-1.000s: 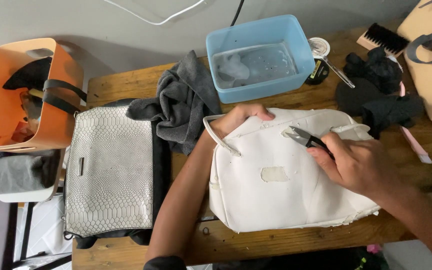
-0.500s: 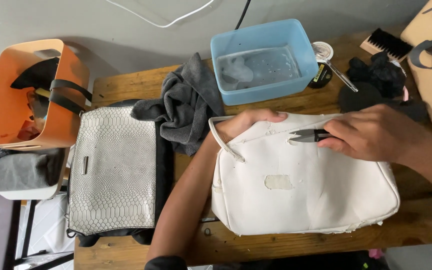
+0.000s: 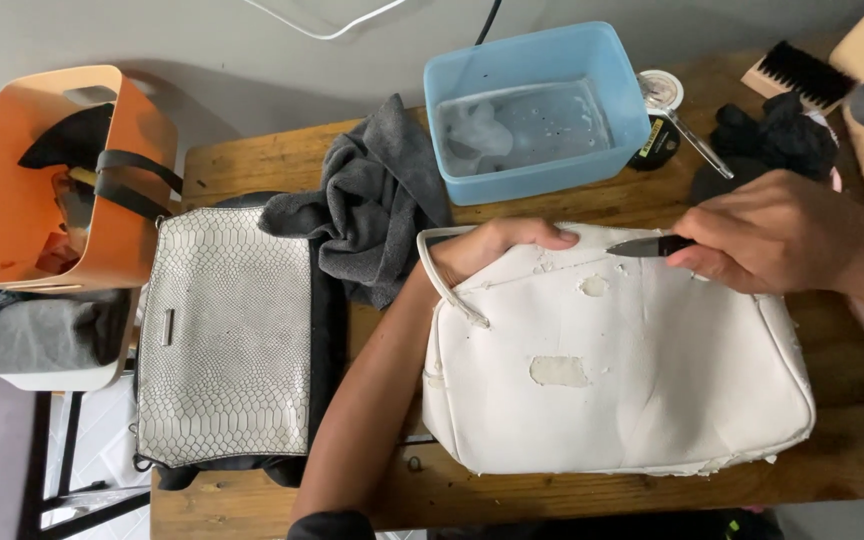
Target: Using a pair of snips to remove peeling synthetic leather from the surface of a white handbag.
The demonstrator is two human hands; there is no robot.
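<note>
A white leather handbag [image 3: 632,400] lies flat on the wooden table [image 3: 252,160], its surface peeled in patches. My left hand [image 3: 497,245] grips the bag's top edge near the strap. My right hand [image 3: 772,240] is shut on a small dark-handled pointed tool [image 3: 642,246], whose metal tip rests against the bag's upper edge beside a peeled spot [image 3: 593,286].
A blue plastic tub [image 3: 537,110] with water and a cloth stands behind the bag. A grey towel [image 3: 372,215] and a snakeskin-pattern bag [image 3: 224,345] lie to the left, an orange bag [image 3: 12,180] beyond. A brush [image 3: 792,72], black cloth [image 3: 767,140] and small tin [image 3: 660,90] sit at the back right.
My right hand has moved with the tool from the bag's middle up to its top edge. The left hand stays on the top edge. The view has shifted slightly.
</note>
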